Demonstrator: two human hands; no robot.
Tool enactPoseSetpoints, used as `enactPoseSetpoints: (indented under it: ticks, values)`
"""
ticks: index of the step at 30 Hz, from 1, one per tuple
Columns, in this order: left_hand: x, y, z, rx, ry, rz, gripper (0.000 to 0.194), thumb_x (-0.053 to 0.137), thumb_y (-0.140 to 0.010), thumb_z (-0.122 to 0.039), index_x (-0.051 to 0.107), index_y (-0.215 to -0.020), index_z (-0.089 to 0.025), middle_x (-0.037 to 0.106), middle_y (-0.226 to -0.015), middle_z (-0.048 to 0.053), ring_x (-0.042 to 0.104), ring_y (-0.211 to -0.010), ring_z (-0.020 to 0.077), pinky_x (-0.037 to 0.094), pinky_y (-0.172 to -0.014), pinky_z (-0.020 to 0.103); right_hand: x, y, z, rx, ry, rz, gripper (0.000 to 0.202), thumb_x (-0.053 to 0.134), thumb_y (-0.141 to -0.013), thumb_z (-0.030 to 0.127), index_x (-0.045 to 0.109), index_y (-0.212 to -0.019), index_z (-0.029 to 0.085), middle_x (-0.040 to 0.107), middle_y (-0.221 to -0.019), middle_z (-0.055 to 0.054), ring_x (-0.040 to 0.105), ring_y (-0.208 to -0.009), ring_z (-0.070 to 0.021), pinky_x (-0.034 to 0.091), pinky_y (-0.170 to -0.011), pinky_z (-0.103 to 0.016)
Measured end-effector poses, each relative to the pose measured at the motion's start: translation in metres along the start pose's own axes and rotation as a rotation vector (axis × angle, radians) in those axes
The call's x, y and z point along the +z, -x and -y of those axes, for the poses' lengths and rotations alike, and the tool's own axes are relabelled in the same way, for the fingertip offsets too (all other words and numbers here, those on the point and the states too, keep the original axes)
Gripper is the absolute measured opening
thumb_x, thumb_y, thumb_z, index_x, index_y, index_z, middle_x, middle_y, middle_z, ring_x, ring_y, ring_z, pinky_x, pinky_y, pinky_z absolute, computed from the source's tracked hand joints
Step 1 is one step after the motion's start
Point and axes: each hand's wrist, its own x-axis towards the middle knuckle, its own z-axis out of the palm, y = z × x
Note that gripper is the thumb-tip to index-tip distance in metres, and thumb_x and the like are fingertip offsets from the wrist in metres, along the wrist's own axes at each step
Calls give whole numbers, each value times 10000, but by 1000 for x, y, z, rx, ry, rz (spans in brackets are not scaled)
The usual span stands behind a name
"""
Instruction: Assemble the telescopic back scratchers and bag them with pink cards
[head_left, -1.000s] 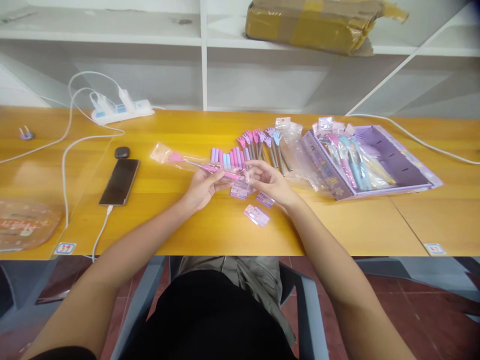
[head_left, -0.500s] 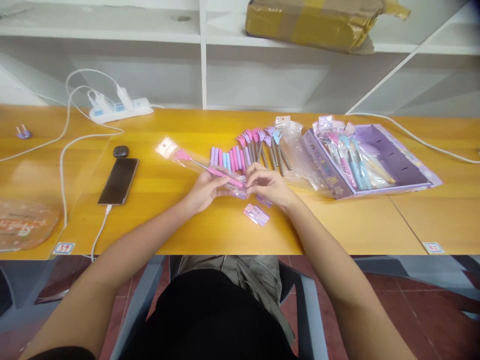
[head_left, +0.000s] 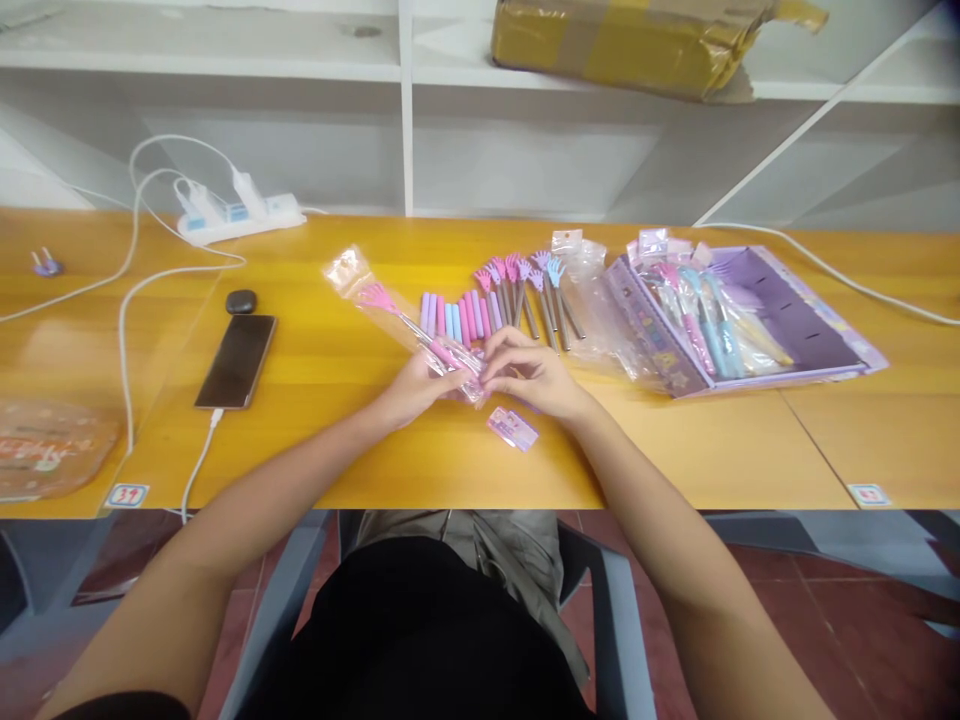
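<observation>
The left hand (head_left: 420,388) holds a pink scratcher (head_left: 445,355) in a clear bag (head_left: 347,272); its handle lies between the two hands, its splayed head slanting beyond the left. The right hand (head_left: 536,375) curls at the bag's near end; whether it pinches is unclear. Cards (head_left: 513,429) lie just nearer on the surface (head_left: 360,470); coloured tubes (head_left: 461,318) lie beyond.
</observation>
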Motion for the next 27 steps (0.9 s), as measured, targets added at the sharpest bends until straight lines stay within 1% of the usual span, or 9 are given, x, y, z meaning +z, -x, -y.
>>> enactPoseSetpoints:
  ticks: [3,6,9,11,15,17,21,24,27]
  values:
    - [4,0,1,13,-1,28,523,970,-804,-485,665,-1109,-190,769,-1017,49,778,-861,197,664,-812,362,2,-2,0,28,12,-29,256,899,-897,539,853,-905,288,669,-1042,-61,662,-1029,-237,567,-1020,-459]
    - [7,1,2,65,-65,34,465,977,-798,-445,687,-1060,-193,756,-946,28,743,-823,170,635,-815,333,4,-2,2,60,-4,-42,311,875,-912,570,819,-899,264,719,-1054,-78,687,-1046,-251,577,-1012,-463]
    - [10,1,7,103,-170,14,428,1002,-756,-382,705,-992,-183,757,-926,31,726,-844,171,612,-866,335,9,-1,2,152,-96,-39,361,895,-889,576,751,-888,244,727,-937,-52,687,-883,-217,613,-832,-399]
    - [10,1,11,94,-210,1,414,1000,-750,-377,717,-973,-174,774,-972,56,728,-877,187,606,-888,352,13,1,0,212,-179,-50,395,941,-847,546,698,-903,240,703,-842,-12,651,-743,-173,593,-697,-332]
    - [7,1,16,33,-217,33,404,978,-774,-411,735,-970,-155,773,-941,71,719,-843,193,596,-863,361,15,1,-5,283,-285,-68,448,983,-812,472,687,-1049,233,703,-833,20,623,-631,-119,527,-544,-247]
    - [5,0,15,26,-208,60,414,978,-772,-428,749,-974,-150,769,-936,69,713,-834,187,588,-858,353,13,1,-7,327,-291,-57,442,979,-816,465,712,-1063,215,709,-799,19,620,-597,-111,519,-516,-238]
    - [5,-1,10,61,-185,111,437,971,-781,-463,760,-1007,-155,771,-988,76,706,-839,175,578,-849,340,9,0,-6,399,-298,-60,414,995,-786,459,726,-954,194,700,-692,30,607,-537,-103,534,-510,-242]
    - [7,-1,6,62,-184,145,448,960,-795,-497,752,-1014,-166,776,-978,76,708,-837,178,577,-845,340,9,-1,-3,408,-332,-58,429,1003,-771,474,709,-916,197,691,-665,42,609,-521,-98,532,-498,-235]
    - [8,0,4,63,-168,168,452,953,-807,-504,737,-1017,-167,776,-966,80,705,-824,179,572,-836,343,10,0,0,390,-362,-17,434,981,-805,497,691,-923,196,698,-671,35,621,-536,-98,541,-516,-229]
